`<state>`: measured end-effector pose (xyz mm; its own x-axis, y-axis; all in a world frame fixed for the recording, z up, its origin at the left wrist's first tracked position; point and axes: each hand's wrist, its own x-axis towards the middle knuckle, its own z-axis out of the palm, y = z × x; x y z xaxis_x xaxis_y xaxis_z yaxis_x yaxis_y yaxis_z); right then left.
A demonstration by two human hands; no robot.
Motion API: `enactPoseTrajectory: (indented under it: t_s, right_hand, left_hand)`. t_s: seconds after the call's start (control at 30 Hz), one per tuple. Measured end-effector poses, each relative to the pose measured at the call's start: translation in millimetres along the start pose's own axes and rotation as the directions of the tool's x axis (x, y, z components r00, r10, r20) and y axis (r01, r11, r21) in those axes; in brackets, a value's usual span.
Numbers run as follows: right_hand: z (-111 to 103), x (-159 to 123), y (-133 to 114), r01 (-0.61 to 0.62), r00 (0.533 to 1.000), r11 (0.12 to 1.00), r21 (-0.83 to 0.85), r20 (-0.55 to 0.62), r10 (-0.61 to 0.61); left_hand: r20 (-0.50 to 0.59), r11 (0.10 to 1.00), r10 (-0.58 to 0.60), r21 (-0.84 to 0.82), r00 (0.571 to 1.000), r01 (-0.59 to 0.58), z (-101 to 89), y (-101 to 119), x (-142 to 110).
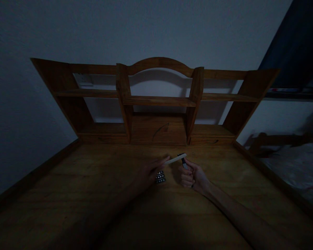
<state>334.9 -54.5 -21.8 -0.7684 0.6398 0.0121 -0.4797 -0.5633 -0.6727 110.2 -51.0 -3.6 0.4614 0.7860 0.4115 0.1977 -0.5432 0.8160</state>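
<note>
My left hand [149, 172] is closed on one end of a slim white stick [175, 159] that looks like a candle. The stick slants up to the right above the desk. My right hand [191, 176] is wrapped round a lighter [184, 164] with a dark top, its thumb close to that top. The stick's far end is right at the top of the lighter; no flame shows, and I cannot tell whether they touch. A small object with rows of shiny silver bumps [160, 177] lies on the desk beside my left hand, which partly hides it.
A wooden desk [106, 159] with raised side edges carries a shelf unit [159, 101] along the wall, with small drawers at its foot. Right of the desk are a wooden rail [281, 140] and pale crumpled plastic or cloth [297, 166]. The room is dim.
</note>
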Motion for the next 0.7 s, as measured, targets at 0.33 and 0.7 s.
enactPoseTrajectory:
  t_s: [0.33, 0.7]
  right_hand:
    - [-0.1, -0.7, 0.2, 0.02, 0.998, 0.999, -0.034, -0.061, -0.022]
    - [-6.2, 3.6, 6.1, 0.165, 0.976, 0.967, -0.192, -0.108, -0.188]
  left_hand:
    - [0.035, 0.995, -0.051, -0.086, 0.998, 0.053, -0.3, -2.5, 1.0]
    - [0.052, 0.977, -0.091, -0.189, 0.994, 0.099, 0.8, 2.8, -0.4]
